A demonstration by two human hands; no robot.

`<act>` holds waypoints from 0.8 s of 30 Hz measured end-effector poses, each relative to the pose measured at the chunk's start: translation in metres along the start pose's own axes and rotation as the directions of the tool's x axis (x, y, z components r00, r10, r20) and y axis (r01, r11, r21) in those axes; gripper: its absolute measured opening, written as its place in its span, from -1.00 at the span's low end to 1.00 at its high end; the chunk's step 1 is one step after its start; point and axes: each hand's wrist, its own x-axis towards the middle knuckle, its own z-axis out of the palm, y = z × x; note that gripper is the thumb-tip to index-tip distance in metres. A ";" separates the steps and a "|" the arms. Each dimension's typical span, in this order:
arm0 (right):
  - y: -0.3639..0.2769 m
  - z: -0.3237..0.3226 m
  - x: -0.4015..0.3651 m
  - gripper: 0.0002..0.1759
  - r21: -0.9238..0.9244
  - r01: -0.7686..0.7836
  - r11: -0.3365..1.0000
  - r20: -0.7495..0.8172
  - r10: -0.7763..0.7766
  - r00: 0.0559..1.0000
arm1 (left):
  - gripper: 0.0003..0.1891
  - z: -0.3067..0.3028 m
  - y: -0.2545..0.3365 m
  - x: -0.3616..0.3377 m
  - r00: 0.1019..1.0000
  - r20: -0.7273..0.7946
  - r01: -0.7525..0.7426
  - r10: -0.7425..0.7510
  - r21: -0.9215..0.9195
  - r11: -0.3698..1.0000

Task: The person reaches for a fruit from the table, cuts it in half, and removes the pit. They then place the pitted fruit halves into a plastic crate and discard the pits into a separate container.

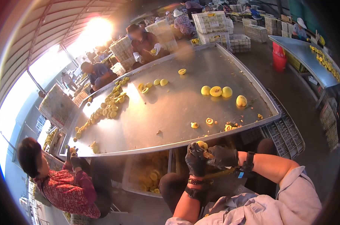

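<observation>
Both of my hands wear dark gloves and meet just below the near edge of the metal table (170,112). My left hand (195,159) is closed around a yellow peach (202,145), whose top shows above the fingers. Close against it, my right hand (223,156) has its fingers curled; whatever they grip is too small and blurred to name. On the table ahead lie a whole peach (241,100), a cut peach (215,91) with its dark hollow facing me, and peach scraps (230,127) near the edge.
A long heap of peach halves (106,108) runs along the table's left side. Below the table stands a crate of peach pieces (153,180); a white crate (286,131) is at the right corner. One co-worker (65,180) sits at left, others (145,47) across the table.
</observation>
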 end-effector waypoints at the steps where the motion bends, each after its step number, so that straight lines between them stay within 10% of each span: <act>1: 0.025 0.006 0.009 -0.80 0.096 0.027 0.995 0.000 -0.027 1.000 | -0.82 0.002 -0.003 0.001 0.996 -0.021 -0.085 0.088 0.103 0.991; 5: 0.044 0.013 0.007 -0.83 0.393 0.067 0.917 0.104 -0.116 0.988 | -0.79 0.008 -0.028 -0.005 0.985 0.042 -0.173 0.168 0.234 0.957; 7: 0.015 0.002 -0.005 -0.85 0.573 -0.176 0.800 0.233 0.047 0.971 | -0.76 0.006 -0.041 -0.008 0.986 0.133 0.126 -0.103 -0.181 0.975; 8: 0.015 0.006 -0.007 -0.87 0.634 -0.176 0.753 0.228 0.036 0.973 | -0.71 0.004 -0.055 -0.010 0.983 0.182 0.035 0.002 -0.199 0.979; 13: 0.019 0.014 -0.008 -0.85 0.740 -0.185 0.647 0.220 0.026 0.975 | -0.49 0.009 -0.028 -0.009 0.876 0.326 0.475 -0.357 -0.714 0.514; 16: 0.064 0.032 0.011 -0.79 -0.114 0.298 0.948 -0.235 -0.317 0.919 | -0.39 0.004 -0.022 -0.008 0.763 0.443 0.561 -0.471 -0.816 0.142; 17: 0.065 0.027 0.010 -0.77 -0.445 0.280 0.851 -0.302 -0.436 0.848 | -0.40 0.003 -0.020 -0.005 0.736 0.445 0.562 -0.511 -0.822 0.093; 19: 0.069 0.018 0.008 -0.76 -0.435 0.042 0.900 -0.161 -0.123 0.979 | -0.42 0.001 0.003 0.003 0.675 0.452 0.550 -0.584 -0.835 -0.010; 24: 0.077 0.017 -0.009 -0.71 -0.401 0.053 0.915 0.091 -0.018 0.996 | -0.68 -0.011 -0.060 -0.015 0.844 -0.011 0.472 -0.536 -0.459 0.753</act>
